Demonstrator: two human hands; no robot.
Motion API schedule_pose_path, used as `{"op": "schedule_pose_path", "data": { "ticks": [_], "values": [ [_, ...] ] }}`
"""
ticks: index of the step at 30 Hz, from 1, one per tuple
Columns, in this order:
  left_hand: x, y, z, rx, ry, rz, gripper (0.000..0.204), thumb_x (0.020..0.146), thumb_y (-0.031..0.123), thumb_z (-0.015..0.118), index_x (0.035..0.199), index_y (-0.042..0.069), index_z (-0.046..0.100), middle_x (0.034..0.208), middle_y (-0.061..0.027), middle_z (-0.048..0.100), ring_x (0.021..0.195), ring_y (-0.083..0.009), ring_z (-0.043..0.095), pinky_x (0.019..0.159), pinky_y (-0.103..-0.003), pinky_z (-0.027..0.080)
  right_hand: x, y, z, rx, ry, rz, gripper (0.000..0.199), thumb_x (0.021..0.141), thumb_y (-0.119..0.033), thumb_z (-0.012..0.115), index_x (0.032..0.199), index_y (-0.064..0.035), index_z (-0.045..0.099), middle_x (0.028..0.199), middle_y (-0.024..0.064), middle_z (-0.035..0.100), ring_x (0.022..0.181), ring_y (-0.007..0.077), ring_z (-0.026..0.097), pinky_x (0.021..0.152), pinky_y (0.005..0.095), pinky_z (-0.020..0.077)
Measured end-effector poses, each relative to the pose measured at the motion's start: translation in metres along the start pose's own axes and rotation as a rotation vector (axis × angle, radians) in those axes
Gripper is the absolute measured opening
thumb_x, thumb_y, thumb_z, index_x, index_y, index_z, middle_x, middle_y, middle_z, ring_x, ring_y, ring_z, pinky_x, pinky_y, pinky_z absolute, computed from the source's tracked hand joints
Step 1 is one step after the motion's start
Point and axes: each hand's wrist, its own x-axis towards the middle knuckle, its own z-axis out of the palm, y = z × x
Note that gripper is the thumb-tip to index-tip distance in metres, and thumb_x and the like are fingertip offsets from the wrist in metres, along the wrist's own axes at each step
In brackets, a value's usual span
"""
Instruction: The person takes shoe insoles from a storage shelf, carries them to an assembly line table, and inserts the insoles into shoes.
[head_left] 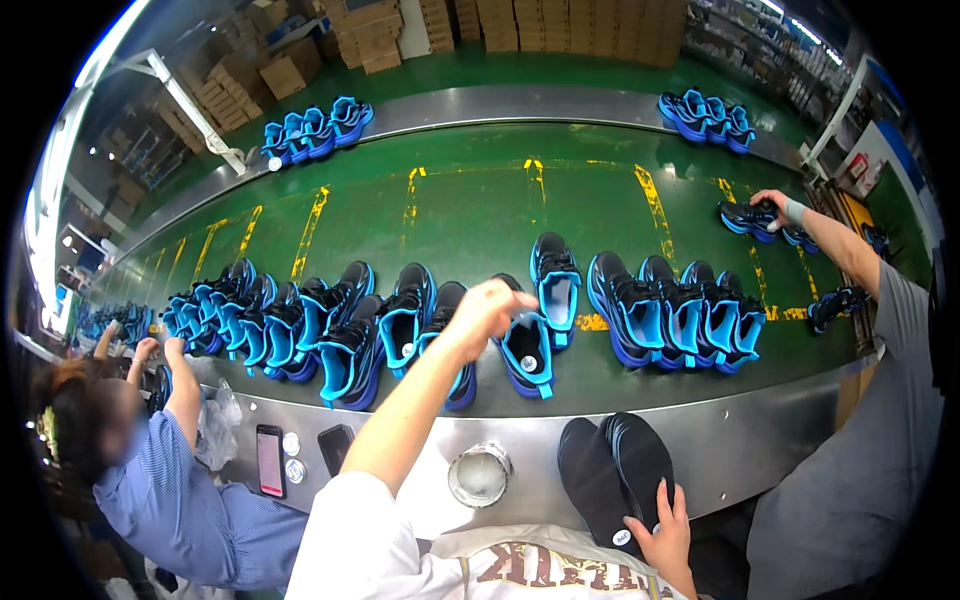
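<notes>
Black sports shoes with bright blue edges stand in a row along the green conveyor belt. My left hand (pixel 488 316) reaches over a shoe (pixel 524 358) in the middle, fingers curled together at its tongue; whether they pinch anything is hidden. A white round label lies inside that shoe's heel. Right beside it stands another shoe (pixel 556 285) with a pale lining. Low on the right, my right hand (pixel 664 532) holds a pair of black insoles (pixel 640 455) by the heel end, resting over the metal ledge. White round labels mark the insoles' heels.
A round jar (pixel 480 474) with whitish contents sits on the metal ledge (pixel 710 450). Two phones (pixel 270 460) lie to its left. A co-worker in blue (pixel 190 510) is at the left; another in grey (pixel 850 450) handles a shoe (pixel 748 219) at the right.
</notes>
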Motion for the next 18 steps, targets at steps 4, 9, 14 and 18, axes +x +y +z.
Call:
{"op": "schedule_pose_path", "data": {
  "ticks": [4,9,14,18],
  "values": [
    [0.029,0.023,-0.004,0.029,0.051,-0.093,0.01,0.075,0.013,0.053,0.071,0.008,0.045,0.068,-0.0055,0.052,0.042,-0.0057,0.028,0.038,-0.021,0.019,0.003,0.01,-0.001,0.065,-0.043,0.032,0.063,0.076,-0.028,0.063,0.128,-0.0039,0.037,0.126,0.0334,0.031,0.11,0.0482,0.039,0.091,0.0437,0.0358],
    [0.074,-0.003,0.019,1.355,0.047,0.361,0.044,0.081,0.042,0.052,0.096,0.002,0.04,0.071,-0.0217,0.059,0.068,-0.0369,0.058,0.057,-0.044,0.044,0.001,0.026,-0.008,0.041,0.028,-0.012,0.055,0.082,-0.024,0.056,0.13,-0.008,0.033,0.128,0.0266,0.034,0.113,0.0413,0.04,0.092,0.0429,0.0349],
    [0.109,-0.022,0.01,1.586,-0.12,0.379,0.047,0.082,0.045,0.049,0.106,0.005,0.04,0.069,-0.0171,0.06,0.067,-0.0353,0.059,0.057,-0.043,0.046,0.045,0.026,-0.033,0.249,0.249,0.01,0.031,0.086,-0.01,0.047,0.113,0.0051,0.05,0.11,0.0236,0.051,0.1,0.0326,0.052,0.085,0.0345,0.0406],
    [0.123,-0.027,0.025,1.405,-0.107,0.348,0.042,0.085,0.044,0.044,0.104,0.006,0.047,0.075,-0.0183,0.061,0.074,-0.0359,0.059,0.064,-0.043,0.046,0.106,0.029,-0.069,0.504,0.289,0.077,0.019,0.083,-0.011,0.054,0.091,0.0068,0.059,0.082,0.0134,0.061,0.07,0.0184,0.059,0.064,0.0278,0.0462]
  ]
}}
